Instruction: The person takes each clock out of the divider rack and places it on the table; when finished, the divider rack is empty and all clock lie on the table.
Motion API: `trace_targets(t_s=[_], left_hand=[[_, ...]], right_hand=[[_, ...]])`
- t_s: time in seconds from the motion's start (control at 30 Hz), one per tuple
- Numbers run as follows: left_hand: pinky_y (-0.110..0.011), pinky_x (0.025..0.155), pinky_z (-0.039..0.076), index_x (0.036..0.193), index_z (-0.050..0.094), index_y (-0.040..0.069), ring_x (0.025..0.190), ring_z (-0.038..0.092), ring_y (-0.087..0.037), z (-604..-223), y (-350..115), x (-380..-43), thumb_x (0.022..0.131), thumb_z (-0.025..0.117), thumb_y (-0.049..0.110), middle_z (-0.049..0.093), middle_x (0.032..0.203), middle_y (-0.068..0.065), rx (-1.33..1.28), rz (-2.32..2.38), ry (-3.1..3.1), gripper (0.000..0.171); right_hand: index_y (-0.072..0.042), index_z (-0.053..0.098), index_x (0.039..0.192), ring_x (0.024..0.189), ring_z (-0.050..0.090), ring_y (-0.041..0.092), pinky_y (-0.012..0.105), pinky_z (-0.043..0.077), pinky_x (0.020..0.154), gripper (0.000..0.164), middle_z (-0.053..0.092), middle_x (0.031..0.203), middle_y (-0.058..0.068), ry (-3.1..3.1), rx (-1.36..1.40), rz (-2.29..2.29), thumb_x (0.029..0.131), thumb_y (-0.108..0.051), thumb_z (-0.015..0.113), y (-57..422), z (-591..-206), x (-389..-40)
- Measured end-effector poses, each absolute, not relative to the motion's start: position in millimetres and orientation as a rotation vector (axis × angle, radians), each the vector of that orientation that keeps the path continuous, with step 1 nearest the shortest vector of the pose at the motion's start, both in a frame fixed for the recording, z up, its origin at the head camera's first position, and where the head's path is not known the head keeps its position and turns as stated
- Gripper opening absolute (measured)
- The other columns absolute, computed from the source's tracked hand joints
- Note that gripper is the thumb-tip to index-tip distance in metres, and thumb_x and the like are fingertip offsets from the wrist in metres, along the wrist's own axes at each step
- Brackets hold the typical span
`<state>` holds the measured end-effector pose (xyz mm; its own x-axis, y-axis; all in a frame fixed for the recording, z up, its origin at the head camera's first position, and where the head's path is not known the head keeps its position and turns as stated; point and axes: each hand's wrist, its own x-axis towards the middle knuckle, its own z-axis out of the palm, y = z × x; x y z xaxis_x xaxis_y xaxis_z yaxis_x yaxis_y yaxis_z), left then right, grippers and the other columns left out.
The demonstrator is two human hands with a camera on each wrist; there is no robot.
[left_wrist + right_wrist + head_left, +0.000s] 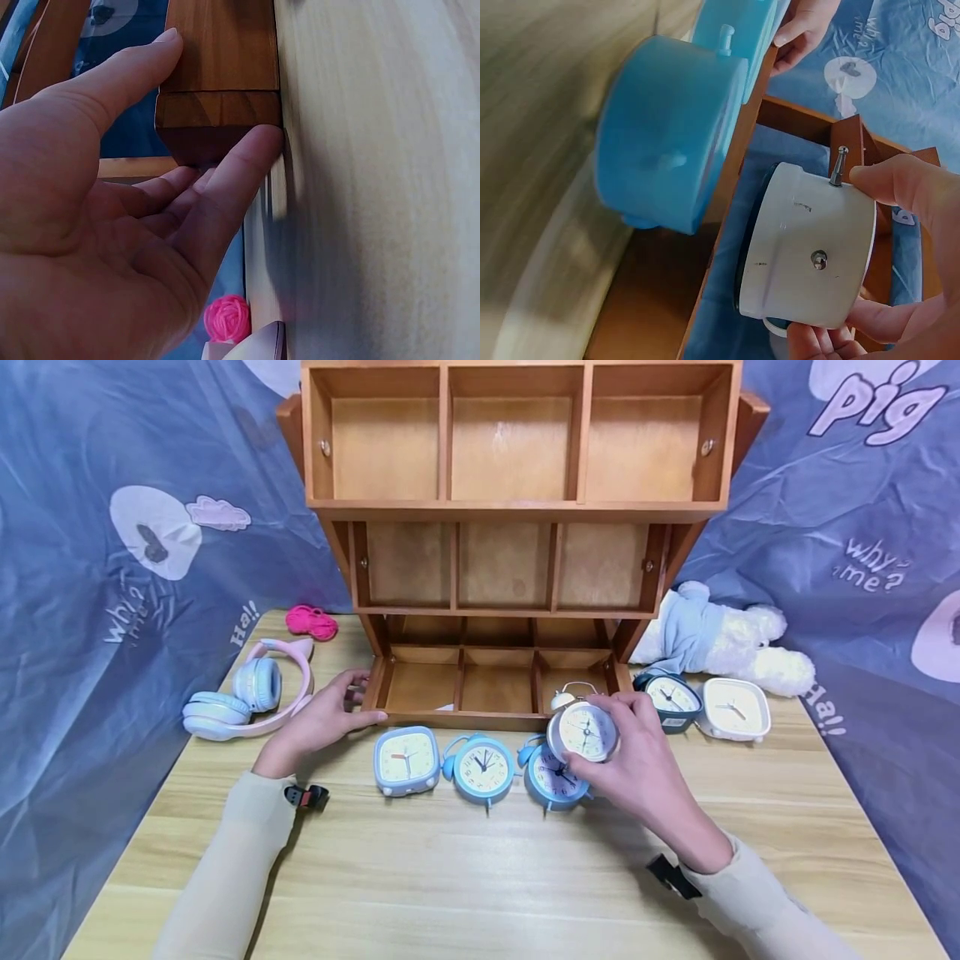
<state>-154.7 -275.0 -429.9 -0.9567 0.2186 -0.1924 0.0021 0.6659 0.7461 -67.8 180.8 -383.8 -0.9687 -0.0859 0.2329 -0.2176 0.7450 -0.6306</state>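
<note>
My right hand (637,760) grips a white round twin-bell alarm clock (588,732) by its sides, above the bottom tier's right compartment edge. A blue round alarm clock (555,777) stands below it, partly covered in the head view. In the right wrist view, the white clock (810,247) shows its metal feet, with thumb and fingers on opposite sides. My left hand (322,722) holds the left end of the bottom tier of a wooden three-tier rack (420,720). In the left wrist view, its thumb and fingers span the rack's wooden end (221,109).
Another blue round clock (483,768) and a blue square clock (407,762) stand before the rack. Headphones (258,685) and pink yarn (311,622) lie left. Rightward are a dark teal clock (671,697), a white square clock (735,710) and a plush toy (720,631).
</note>
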Motion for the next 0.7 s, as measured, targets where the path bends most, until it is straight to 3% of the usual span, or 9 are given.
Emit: trace_targets(t_s=[0.37, 0.7], left_hand=[[-0.061, 0.118, 0.052, 0.171, 0.034, 0.002, 0.146, 0.058, -0.045, -430.2, -274.9, -154.0, 0.105, 0.082, 0.039, 0.060, 0.156, -0.029, 0.172, 1.176, 2.612, 0.090], [-0.062, 0.118, 0.051, 0.169, 0.035, 0.000, 0.145, 0.060, -0.046, -430.8, -275.4, -153.8, 0.105, 0.082, 0.037, 0.061, 0.154, -0.030, 0.183, 1.171, 2.621, 0.088]], right_hand=[[-0.003, 0.071, 0.140, 0.118, 0.060, 0.043, 0.053, 0.045, 0.096, 0.073, 0.055, 0.134, 0.022, -2.770, 0.183, 1.000, 0.076, -0.023, 0.099, 205.1, -391.2, -55.0], [-0.002, 0.071, 0.139, 0.111, 0.057, 0.037, 0.047, 0.043, 0.090, 0.075, 0.055, 0.127, 0.021, -2.736, 0.183, 0.946, 0.073, -0.021, 0.100, 224.3, -400.8, -47.9]])
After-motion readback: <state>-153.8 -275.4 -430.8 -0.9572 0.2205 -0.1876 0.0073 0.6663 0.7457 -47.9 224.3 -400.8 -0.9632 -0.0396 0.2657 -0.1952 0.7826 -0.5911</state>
